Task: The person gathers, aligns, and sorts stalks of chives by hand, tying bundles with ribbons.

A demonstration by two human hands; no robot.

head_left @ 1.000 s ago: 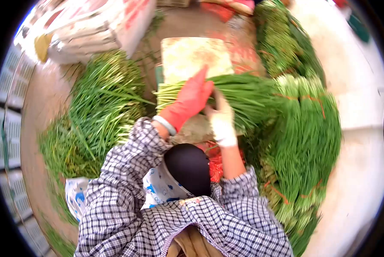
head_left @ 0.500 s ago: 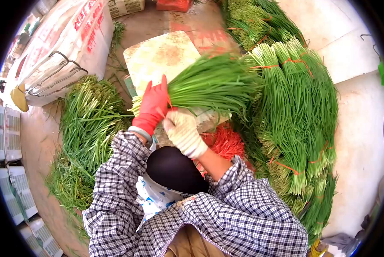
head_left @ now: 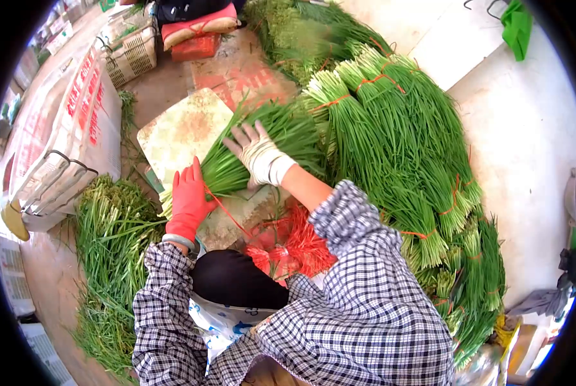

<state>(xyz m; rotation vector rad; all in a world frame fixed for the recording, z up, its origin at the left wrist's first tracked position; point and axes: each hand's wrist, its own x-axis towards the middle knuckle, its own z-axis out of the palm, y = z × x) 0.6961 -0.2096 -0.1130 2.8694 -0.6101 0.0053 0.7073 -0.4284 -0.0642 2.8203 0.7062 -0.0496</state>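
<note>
Left hand (head_left: 188, 201): in a smooth red glove; fingers closed on the pale stem end of the bundle.
Right hand (head_left: 260, 154): in a ribbed, off-white knit glove; fingers spread open, laid across the leaves.
Green bundle (head_left: 222, 168): long, thin and flat-leaved, fanning out from the left hand; lies slantwise, stem end over the edge of the pale board.
Red tie (head_left: 229, 211): thin, stringy; runs from beside the left hand down toward the red strands.
Pale board (head_left: 184, 125): flat, round-cornered, stained brown.
Red strands (head_left: 308, 239): tangled, glossy, heaped near the black-covered knee (head_left: 238, 280).
Loose greens (head_left: 111, 235): grassy, tousled, piled on the left.
Tied bundles (head_left: 397, 138): dense, pale-ended, banded in orange-red, stacked on the right.
White package (head_left: 85, 122): boxy, with red print and wire hooks.
Basket (head_left: 128, 51): cream, slatted, beyond the package.
</note>
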